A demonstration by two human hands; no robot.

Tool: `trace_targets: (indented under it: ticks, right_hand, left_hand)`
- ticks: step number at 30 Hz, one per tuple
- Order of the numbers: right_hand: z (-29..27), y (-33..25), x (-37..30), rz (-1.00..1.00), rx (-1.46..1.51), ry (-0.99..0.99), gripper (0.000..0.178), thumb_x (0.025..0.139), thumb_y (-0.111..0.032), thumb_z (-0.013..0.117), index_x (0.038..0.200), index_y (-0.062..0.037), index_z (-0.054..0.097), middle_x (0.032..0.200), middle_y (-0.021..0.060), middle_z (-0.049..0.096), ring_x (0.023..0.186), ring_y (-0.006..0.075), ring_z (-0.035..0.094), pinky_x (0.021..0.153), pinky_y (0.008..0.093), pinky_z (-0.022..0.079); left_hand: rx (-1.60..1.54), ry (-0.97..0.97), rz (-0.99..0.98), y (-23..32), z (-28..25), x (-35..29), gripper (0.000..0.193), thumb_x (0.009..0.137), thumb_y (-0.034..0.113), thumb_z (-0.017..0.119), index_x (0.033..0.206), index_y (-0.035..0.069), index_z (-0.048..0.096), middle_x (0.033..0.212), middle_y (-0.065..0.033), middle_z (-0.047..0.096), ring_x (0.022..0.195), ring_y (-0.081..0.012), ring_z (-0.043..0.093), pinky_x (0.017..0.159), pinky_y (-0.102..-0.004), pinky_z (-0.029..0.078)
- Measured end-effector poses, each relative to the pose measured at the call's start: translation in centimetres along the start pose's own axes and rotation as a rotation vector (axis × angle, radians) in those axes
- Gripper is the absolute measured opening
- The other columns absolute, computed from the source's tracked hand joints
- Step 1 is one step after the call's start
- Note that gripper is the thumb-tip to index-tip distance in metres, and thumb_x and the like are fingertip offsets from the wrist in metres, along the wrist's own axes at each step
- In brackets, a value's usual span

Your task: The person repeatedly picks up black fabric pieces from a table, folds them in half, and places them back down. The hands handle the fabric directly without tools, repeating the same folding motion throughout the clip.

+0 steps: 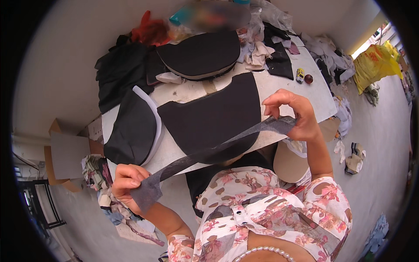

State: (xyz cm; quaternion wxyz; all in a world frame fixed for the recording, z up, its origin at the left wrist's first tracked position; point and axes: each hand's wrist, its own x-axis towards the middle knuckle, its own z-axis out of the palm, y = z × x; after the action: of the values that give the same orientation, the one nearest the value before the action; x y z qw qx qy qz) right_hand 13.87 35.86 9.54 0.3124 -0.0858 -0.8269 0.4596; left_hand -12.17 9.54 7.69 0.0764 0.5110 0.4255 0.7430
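Observation:
A long, thin dark grey fabric strip (203, 153) is stretched slantwise in front of me, above the near edge of the white table (279, 83). My left hand (127, 184) is closed on its lower left end, and a short tail hangs past the fingers. Higher up on the right, my right hand (301, 114) pinches the other end between thumb and fingers. Beneath the strip lies a flat black curved fabric panel (214, 113). To the left rests a black curved piece (128, 131) with a white band (156, 118) along its edge.
At the back sits a thick black half-round stack (200, 52), beside black cloth (124, 76) and fabric scraps (259, 54). A yellow toy car (300, 75) and a dark red ball (308, 79) are at the right. A cardboard box (65, 153) and a yellow bag (375, 65) stand off the table.

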Motion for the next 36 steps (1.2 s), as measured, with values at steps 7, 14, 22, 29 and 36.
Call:
trace_targets:
  ticks: [7,14,22,29,36]
  right_hand:
    - [-0.7,0.2,-3.1,0.010,0.498,0.080,0.016,0.067,0.008,0.070,0.078,-0.0006,0.062,0.077,0.0097,0.063,0.076,0.0212,0.067,0.064,0.0264,0.050]
    - [-0.2,5.6,-3.0,0.277,0.298,0.269,0.013,0.083,-0.008,0.072,0.088,0.0004,0.063,0.076,0.0013,0.061,0.066,0.0051,0.053,0.059,0.0187,0.041]
    - [1.0,10.8,-0.5,0.441,0.249,0.251,0.014,0.090,-0.015,0.066,0.085,-0.0033,0.061,0.070,-0.0043,0.058,0.060,0.0020,0.050,0.054,0.0173,0.038]
    - [2.4,13.8,0.5,0.496,0.026,0.262,0.018,0.086,-0.015,0.070,0.081,-0.0014,0.060,0.063,-0.0027,0.057,0.055,0.0025,0.048,0.050,0.0189,0.036]
    - [2.9,14.5,0.5,0.428,-0.262,0.325,0.018,0.081,-0.014,0.071,0.079,-0.0013,0.059,0.056,0.0027,0.055,0.050,0.0087,0.048,0.050,0.0249,0.038]
  left_hand:
    - [-0.176,-0.008,-0.218,0.9,-0.3,-1.5,0.021,0.088,0.016,0.067,0.086,0.003,0.051,0.079,-0.0100,0.048,0.058,-0.0154,0.051,0.053,-0.0251,0.047]
    - [-0.094,0.306,-0.599,-5.7,0.9,-1.9,0.008,0.093,0.009,0.062,0.094,0.002,0.060,0.081,-0.0075,0.067,0.062,-0.0156,0.063,0.051,-0.0254,0.045]
    - [0.167,0.325,-0.727,-12.1,1.1,-0.9,0.016,0.090,0.019,0.070,0.088,0.003,0.065,0.069,0.0057,0.056,0.057,-0.0012,0.046,0.049,-0.0167,0.032]
    - [0.505,0.336,-0.698,-15.3,0.3,-1.1,0.023,0.086,0.020,0.074,0.077,0.003,0.061,0.065,0.0062,0.052,0.058,-0.0006,0.041,0.052,-0.0168,0.031]
    - [0.620,0.323,-0.665,-16.3,0.1,-1.2,0.026,0.085,0.020,0.076,0.076,0.001,0.060,0.065,0.0065,0.050,0.058,-0.0013,0.040,0.052,-0.0171,0.031]
